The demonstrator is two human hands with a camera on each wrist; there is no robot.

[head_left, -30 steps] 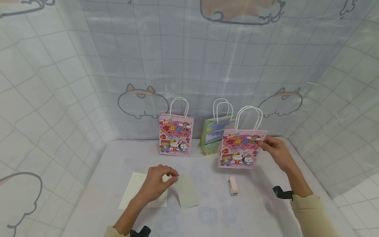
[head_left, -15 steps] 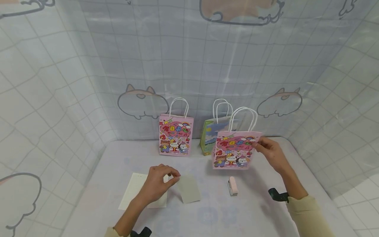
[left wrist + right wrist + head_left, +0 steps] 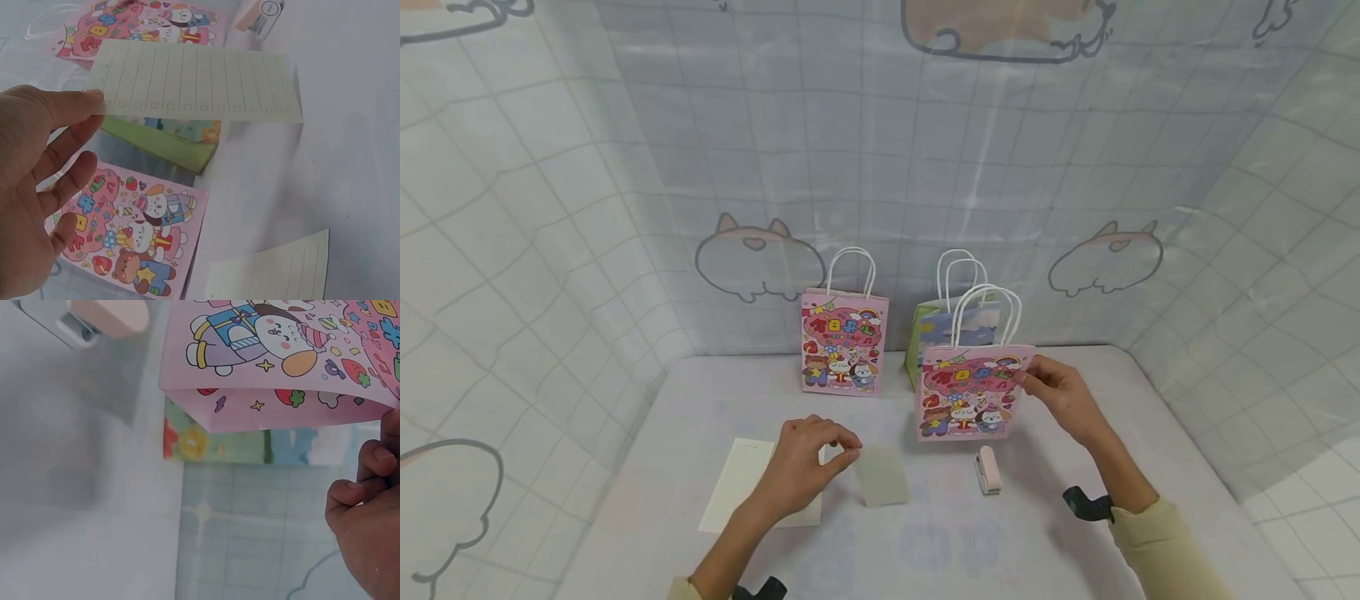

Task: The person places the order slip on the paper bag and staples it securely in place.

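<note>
My left hand pinches one end of a lined cream paper sheet between thumb and index finger. In the left wrist view a column of small boxes runs along its edge, and the other fingers are loosely bent. My right hand grips the right side of a pink paper gift bag with cartoon animals and white twisted handles. It hangs upright just behind a pale pink stapler and partly covers a green and blue gift bag. In the right wrist view the thumb is out of sight.
Another pink gift bag stands at the back of the table, left of the middle. More lined paper lies flat under my left forearm. A grid-patterned curtain encloses the back and sides.
My right hand has carried the pink gift bag leftward and a little nearer. My left hand has shifted slightly right with the paper sheet, whose free end has tilted up.
</note>
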